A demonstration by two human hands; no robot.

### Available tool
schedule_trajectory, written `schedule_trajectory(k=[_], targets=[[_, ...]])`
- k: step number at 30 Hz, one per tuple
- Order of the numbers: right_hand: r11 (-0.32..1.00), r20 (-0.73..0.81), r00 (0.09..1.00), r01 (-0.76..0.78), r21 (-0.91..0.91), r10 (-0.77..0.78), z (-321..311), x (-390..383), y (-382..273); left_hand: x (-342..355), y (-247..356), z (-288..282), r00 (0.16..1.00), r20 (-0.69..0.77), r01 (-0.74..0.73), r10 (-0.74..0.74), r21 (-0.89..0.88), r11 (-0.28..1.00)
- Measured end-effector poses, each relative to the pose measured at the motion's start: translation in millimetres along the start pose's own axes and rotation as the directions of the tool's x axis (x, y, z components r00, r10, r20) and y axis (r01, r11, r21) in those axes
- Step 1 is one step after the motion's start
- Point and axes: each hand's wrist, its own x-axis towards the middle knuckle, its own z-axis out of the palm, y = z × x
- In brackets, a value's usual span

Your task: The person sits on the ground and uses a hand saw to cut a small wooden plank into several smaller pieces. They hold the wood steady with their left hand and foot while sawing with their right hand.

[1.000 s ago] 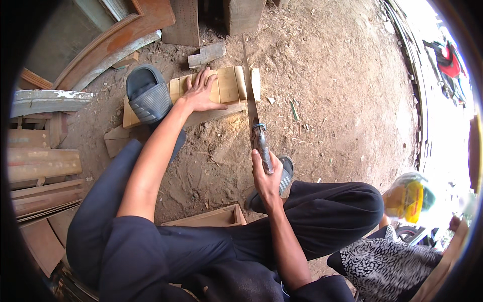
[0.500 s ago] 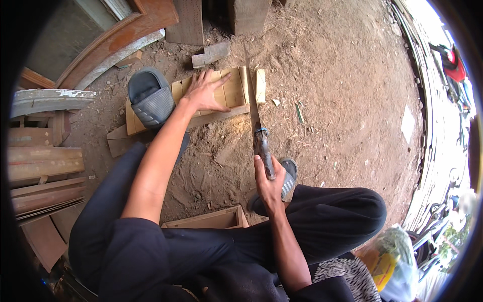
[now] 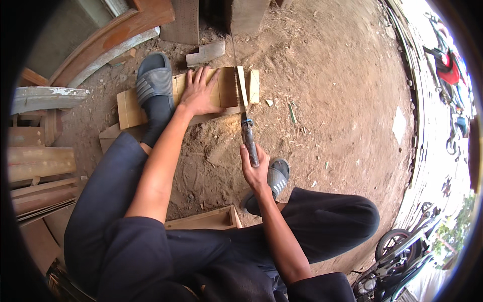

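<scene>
My left hand (image 3: 198, 95) lies with fingers spread on a pale wooden board (image 3: 128, 108), beside my left foot in a grey slide sandal (image 3: 153, 80), which is also on it. My right hand (image 3: 255, 168) grips the dark, worn handle of a hand saw (image 3: 248, 138), whose long blade crosses the board near its right end. A narrow pale strip (image 3: 254, 85) lies just right of that end. Pale sawdust is on the dirt below the cut. My right foot in its sandal (image 3: 276, 181) rests on the ground.
An open wooden box (image 3: 231, 219) is by my legs. A wooden door frame (image 3: 100, 40), planks (image 3: 40, 163) and boards stand or lie at left; an offcut (image 3: 206, 53) and posts (image 3: 246, 15) are beyond the board. Motorbikes (image 3: 397, 251) are at far right.
My right hand and saw have moved up-left, the blade now on the board. My left foot has shifted forward along it. A patterned cloth and bag at lower right have left view.
</scene>
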Motion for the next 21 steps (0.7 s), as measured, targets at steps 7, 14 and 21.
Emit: schedule_trajectory(k=[7, 14, 21], targets=[[0.993, 0.031, 0.999, -0.031, 0.117, 0.028, -13, -58, 46, -2, 2, -3, 0.997, 0.078, 0.027, -0.026, -0.008, 1.000], [0.997, 0.029, 1.000, -0.001, 0.072, -0.001, 4, 0, 16, -1, -1, 3, 0.999, 0.028, 0.026, -0.026, 0.025, 0.999], [0.997, 0.009, 1.000, 0.011, 0.078, -0.011, -10, -39, 43, 2, 2, -4, 0.997, 0.072, 0.041, -0.042, 0.014, 0.999]])
